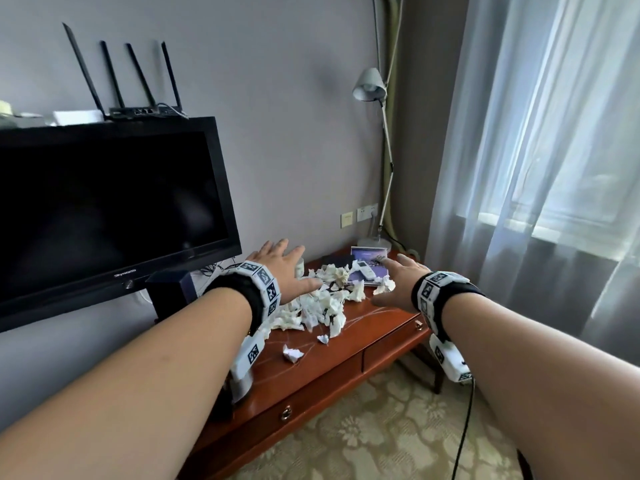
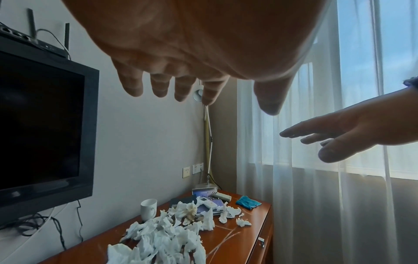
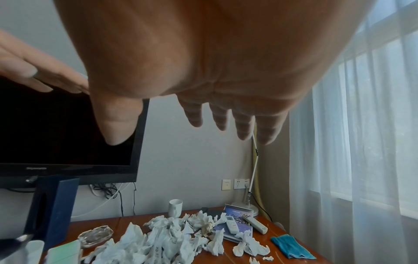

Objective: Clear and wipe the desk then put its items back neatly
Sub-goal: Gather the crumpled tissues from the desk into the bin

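Crumpled tissues [image 1: 320,304] crowd the desk [image 1: 363,337] middle; its front strip lies bare.

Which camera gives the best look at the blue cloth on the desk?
The right wrist view: the blue cloth lies unobstructed near the desk's right edge. The left wrist view shows it smaller and farther away. In the head view the right hand hides it.

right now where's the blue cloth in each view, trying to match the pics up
Head: not in view; the right hand covers that far right end of the desk.
Left wrist: blue cloth lies at the desk's far right corner, right of the remotes.
Right wrist: it lies at lower right, near the desk's right edge.
Shared landmark: the lamp base at the desk's back corner.
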### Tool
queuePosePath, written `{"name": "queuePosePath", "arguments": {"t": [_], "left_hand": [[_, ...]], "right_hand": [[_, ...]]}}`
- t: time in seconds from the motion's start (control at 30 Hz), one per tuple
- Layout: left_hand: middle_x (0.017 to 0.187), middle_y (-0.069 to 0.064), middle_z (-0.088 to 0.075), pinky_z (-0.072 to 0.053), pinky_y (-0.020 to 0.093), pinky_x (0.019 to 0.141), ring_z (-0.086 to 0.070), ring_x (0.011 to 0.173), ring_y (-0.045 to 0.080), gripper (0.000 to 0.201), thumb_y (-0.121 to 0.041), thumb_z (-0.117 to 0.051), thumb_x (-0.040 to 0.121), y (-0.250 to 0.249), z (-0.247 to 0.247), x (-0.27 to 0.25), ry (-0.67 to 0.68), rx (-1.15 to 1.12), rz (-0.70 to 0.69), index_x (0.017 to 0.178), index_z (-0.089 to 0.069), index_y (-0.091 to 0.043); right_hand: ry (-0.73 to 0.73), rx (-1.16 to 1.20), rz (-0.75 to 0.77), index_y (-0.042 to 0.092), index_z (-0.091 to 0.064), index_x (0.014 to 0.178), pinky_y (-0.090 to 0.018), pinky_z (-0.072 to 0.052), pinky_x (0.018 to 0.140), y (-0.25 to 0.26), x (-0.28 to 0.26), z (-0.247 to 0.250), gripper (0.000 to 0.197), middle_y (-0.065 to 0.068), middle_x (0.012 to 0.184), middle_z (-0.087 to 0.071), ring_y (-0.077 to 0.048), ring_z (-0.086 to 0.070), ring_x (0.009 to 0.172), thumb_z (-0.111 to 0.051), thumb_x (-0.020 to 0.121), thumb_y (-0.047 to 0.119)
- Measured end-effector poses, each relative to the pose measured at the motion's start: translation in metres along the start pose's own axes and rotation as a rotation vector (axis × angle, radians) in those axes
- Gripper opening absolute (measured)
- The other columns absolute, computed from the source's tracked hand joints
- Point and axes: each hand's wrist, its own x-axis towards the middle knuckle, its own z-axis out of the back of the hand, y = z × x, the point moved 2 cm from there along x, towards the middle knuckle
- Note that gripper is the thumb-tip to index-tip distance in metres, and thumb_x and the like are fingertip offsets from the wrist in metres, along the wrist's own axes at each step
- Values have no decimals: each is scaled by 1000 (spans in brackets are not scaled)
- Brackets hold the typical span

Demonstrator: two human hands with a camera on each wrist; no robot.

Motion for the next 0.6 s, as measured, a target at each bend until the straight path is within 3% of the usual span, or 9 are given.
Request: {"name": "queuePosePath", "arguments": {"t": [0.23,0.43,0.6], "left_hand": [[171,3,6,-9,51,126,2,157,30,96,-86,-31,88,-46,-3,50,59,-28,-6,163,-2,-34],[171,5,4,-10,51,126,1,157,30,98,-86,-33,86,-52,-21,99,101,-53,-31,163,-4,-33],[171,7,5,-11,48,127,-1,157,30,95,-81,-38,90,-50,-43,154,143,-100,-38,163,-6,-30]], "right_hand": [[65,52,-35,53,-3,158,-50,-37,117,-58,55,-2,109,1,171,-3,-35,-35,147,-67,73,77],[124,64,-63,36,-11,162,-46,-39,115,-84,105,-22,108,2,170,-4,-30,-39,146,-73,79,66],[161,47,-94,37,-12,162,-45,-41,113,-98,150,-43,108,0,170,-3,-30,-44,142,-76,78,62]]}}
